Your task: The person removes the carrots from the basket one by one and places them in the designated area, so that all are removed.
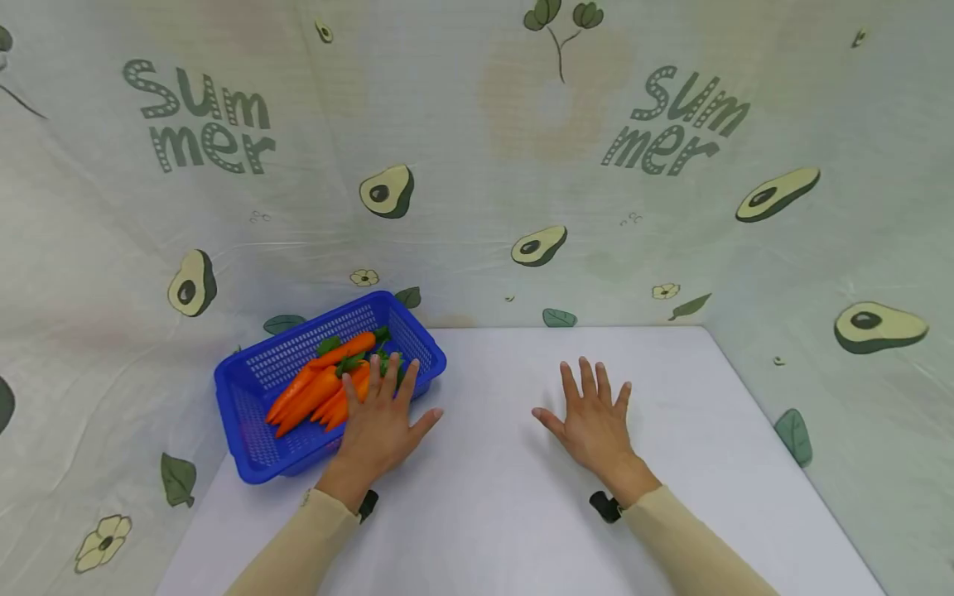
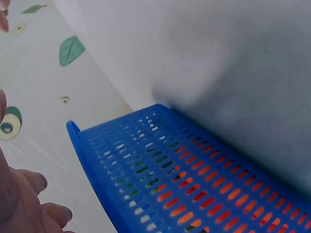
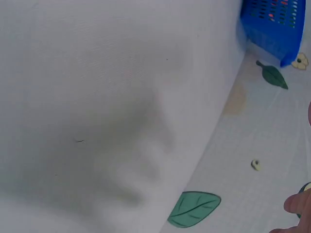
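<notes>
Cloth printed with avocados, leaves and flowers stands farthest to the left of the left hand's fingers, and runs on behind both hands, where the word "summer" shows twice beyond the fingertips; a blue basket comes next, set aslant on the bench, reaching from well left of the left fingers to just right of their tips; its sides are pierced with slots. Orange carrots lie in a heap in it, mostly just left of the left fingers, some partly hidden by them; their green tops point towards the fingertips and a little beyond. The left fingers are straight and spread, thumb out to the right, gripping nothing; they hang over the basket's near right part, and the left wrist view shows a gap between two fingertips and the rim; a tan sleeve lies behind them, with a black device at the wrist. The right hand is held to the right, well apart from basket and carrots; its fingers are also straight and spread, thumb out to the left, holding nothing; a second sleeve and black device lie behind these fingers.
</notes>
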`<state>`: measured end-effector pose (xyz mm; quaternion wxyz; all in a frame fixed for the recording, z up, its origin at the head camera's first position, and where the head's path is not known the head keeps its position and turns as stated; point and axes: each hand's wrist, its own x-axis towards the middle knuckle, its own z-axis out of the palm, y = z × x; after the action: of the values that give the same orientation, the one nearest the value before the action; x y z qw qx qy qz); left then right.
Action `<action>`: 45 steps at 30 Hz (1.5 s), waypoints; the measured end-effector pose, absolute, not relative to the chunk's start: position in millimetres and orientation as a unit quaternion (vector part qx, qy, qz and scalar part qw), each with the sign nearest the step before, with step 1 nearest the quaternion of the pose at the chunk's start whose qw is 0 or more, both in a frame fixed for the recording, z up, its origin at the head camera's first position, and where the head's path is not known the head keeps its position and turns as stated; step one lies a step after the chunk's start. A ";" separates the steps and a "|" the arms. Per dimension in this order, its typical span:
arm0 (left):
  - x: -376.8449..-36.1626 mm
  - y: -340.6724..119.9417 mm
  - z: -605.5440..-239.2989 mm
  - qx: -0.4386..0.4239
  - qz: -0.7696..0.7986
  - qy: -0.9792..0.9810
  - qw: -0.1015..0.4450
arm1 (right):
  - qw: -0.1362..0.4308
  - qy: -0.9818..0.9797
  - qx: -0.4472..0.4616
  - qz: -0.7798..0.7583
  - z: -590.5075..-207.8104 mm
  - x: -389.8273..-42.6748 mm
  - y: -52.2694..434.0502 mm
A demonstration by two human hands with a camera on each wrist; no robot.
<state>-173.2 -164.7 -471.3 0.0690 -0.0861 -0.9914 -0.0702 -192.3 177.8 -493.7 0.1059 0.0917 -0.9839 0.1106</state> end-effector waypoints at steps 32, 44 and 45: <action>-122.3 -360.0 -485.6 -0.003 -0.138 -0.990 -0.005 | -0.061 -0.956 0.250 0.139 -481.9 -233.7 -21.0; -91.7 -306.7 -470.5 -0.002 -0.138 -0.990 -0.003 | -0.068 -0.955 0.248 0.150 -475.1 -262.8 -2.7; -89.6 -301.0 -469.5 -0.003 -0.142 -0.990 -0.005 | -0.069 -0.955 0.246 0.151 -474.3 -266.6 -0.2</action>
<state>-89.6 -301.0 -469.5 -0.0047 -0.0032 -0.9899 -0.1419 -266.6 -0.2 -474.3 -0.0686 0.2457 -0.9550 0.1515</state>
